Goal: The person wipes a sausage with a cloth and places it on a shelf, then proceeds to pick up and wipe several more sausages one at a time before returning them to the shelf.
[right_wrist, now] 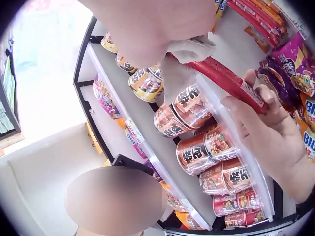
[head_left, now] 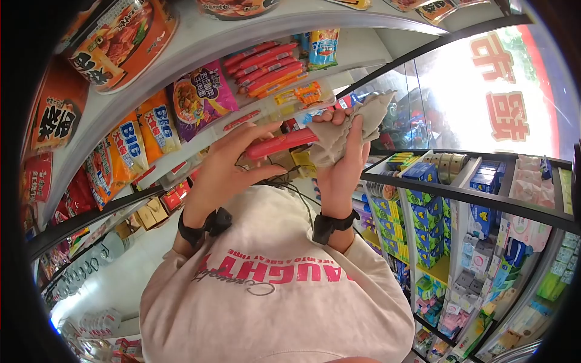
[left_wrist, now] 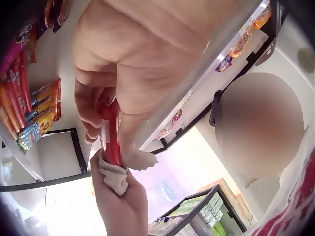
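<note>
A long red-wrapped sausage [head_left: 281, 144] with a white barcode label lies between the two hands, in front of the shelf. My right hand [head_left: 342, 172] grips a grey-beige cloth [head_left: 339, 136] that is folded around the sausage's right end, with the cloth's loose corner sticking out past the fingers. At the other end is my left hand [head_left: 221, 160]. In the right wrist view, the left hand [right_wrist: 273, 125] has its fingertips and thumb on either side of the sausage [right_wrist: 229, 81]. The left wrist view shows fingers [left_wrist: 87, 115] bent beside the wrapper.
Behind the hands, a shelf holds a pile of red sausages [head_left: 266, 66], a purple snack bag [head_left: 203, 97] and orange bags [head_left: 118, 151]. Instant noodle tubs [head_left: 124, 42] stand on the shelf above. To the right is a rack of boxed goods [head_left: 426, 224] with a black rail [head_left: 472, 190].
</note>
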{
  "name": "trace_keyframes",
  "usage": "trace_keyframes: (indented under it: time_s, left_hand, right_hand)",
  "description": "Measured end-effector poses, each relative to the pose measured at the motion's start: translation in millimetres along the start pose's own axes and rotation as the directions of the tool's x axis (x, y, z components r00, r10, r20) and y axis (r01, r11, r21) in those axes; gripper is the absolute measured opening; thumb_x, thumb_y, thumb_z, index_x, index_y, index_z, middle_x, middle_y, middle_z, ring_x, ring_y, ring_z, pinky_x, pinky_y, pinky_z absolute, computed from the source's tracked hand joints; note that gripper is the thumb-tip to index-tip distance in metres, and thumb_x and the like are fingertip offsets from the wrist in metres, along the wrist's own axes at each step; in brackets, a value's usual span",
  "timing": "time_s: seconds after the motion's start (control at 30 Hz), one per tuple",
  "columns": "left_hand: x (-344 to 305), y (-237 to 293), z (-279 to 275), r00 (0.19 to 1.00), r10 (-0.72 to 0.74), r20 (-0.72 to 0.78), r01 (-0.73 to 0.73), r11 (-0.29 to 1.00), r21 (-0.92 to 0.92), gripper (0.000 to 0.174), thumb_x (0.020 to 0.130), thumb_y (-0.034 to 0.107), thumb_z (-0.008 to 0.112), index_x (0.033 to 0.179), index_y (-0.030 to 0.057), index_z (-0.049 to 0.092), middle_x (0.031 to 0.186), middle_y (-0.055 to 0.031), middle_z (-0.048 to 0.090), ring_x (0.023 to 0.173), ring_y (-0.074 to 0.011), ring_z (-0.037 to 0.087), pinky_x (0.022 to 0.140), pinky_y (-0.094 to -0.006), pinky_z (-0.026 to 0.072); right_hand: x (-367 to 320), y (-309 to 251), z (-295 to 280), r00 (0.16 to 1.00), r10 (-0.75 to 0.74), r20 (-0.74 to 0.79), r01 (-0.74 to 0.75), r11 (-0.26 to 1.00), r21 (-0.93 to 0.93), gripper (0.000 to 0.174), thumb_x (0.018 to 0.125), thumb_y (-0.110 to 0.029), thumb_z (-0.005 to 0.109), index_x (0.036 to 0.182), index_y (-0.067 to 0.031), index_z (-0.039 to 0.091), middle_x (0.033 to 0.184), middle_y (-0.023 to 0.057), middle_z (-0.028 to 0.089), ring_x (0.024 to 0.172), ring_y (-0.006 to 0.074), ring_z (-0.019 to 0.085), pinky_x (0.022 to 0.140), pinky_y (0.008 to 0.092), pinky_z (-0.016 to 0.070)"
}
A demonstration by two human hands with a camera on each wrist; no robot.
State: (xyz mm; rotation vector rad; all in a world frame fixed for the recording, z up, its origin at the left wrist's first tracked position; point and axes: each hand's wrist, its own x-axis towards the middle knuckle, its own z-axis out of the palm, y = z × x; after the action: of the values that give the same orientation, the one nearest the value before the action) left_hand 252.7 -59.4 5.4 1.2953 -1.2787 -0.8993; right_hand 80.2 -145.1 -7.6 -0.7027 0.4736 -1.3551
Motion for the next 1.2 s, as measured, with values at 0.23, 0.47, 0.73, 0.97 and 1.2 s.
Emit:
trace_keyframes:
  time_s: [0.23, 0.47, 0.73, 0.97, 1.2]
  left_hand:
    - [-8, -10, -9, 0.987, 0.160, -0.027, -0.150, 0.963, 0.226, 0.038, 0.085, 0.000, 0.077, 0.122, 0.0018, 0.069, 0.103, -0.0109, 0.072, 0.083, -0.0166, 0.066, 0.078, -0.0278, 0.0523]
    - [-13, -2, -10, 0.992, 0.124, -0.036, -0.113, 0.968, 0.226, 0.034, 0.088, 0.001, 0.074, 0.122, 0.0033, 0.070, 0.096, -0.0122, 0.071, 0.080, -0.0172, 0.066, 0.076, -0.0281, 0.0514]
    - [-19, 1, -5, 0.986, 0.141, -0.085, -0.115, 0.960, 0.257, 0.034, 0.088, 0.003, 0.075, 0.121, 0.0045, 0.071, 0.093, -0.0110, 0.069, 0.076, -0.0162, 0.062, 0.073, -0.0288, 0.0502]
    - [-14, -9, 9, 0.972, 0.206, -0.116, -0.162, 0.938, 0.307, 0.034, 0.085, 0.006, 0.080, 0.118, 0.0034, 0.070, 0.097, -0.0123, 0.072, 0.078, -0.0157, 0.067, 0.071, -0.0290, 0.0525]
    - [-10, 2, 36, 0.984, 0.156, -0.084, -0.121, 0.938, 0.325, 0.028, 0.083, 0.010, 0.083, 0.102, 0.0015, 0.065, 0.083, -0.0085, 0.073, 0.067, -0.0161, 0.069, 0.064, -0.0283, 0.0542]
  right_hand:
    - [7, -8, -6, 1.000, 0.021, 0.013, -0.023, 0.987, 0.160, 0.025, 0.111, -0.025, 0.043, 0.118, -0.0021, 0.051, 0.100, 0.0086, 0.060, 0.101, 0.0246, 0.060, 0.097, 0.0424, 0.0492]
    - [4, -10, -4, 0.996, 0.047, 0.070, -0.060, 0.980, 0.191, 0.031, 0.112, -0.029, 0.040, 0.121, -0.0015, 0.051, 0.103, 0.0100, 0.061, 0.102, 0.0256, 0.061, 0.096, 0.0418, 0.0497]
    - [6, -13, -6, 0.990, 0.103, 0.101, -0.123, 0.969, 0.215, 0.032, 0.112, -0.029, 0.040, 0.122, -0.0013, 0.052, 0.103, 0.0110, 0.062, 0.103, 0.0265, 0.062, 0.093, 0.0423, 0.0518]
    - [11, -16, -5, 0.986, 0.099, 0.135, -0.120, 0.980, 0.158, 0.035, 0.112, -0.031, 0.039, 0.128, -0.0028, 0.052, 0.112, 0.0109, 0.062, 0.114, 0.0252, 0.058, 0.105, 0.0421, 0.0454]
    - [-6, 10, 14, 0.992, 0.082, 0.098, -0.026, 0.880, -0.475, 0.032, 0.105, -0.024, 0.059, 0.126, -0.0006, 0.059, 0.111, 0.0035, 0.062, 0.103, 0.0117, 0.055, 0.088, 0.0290, 0.0452]
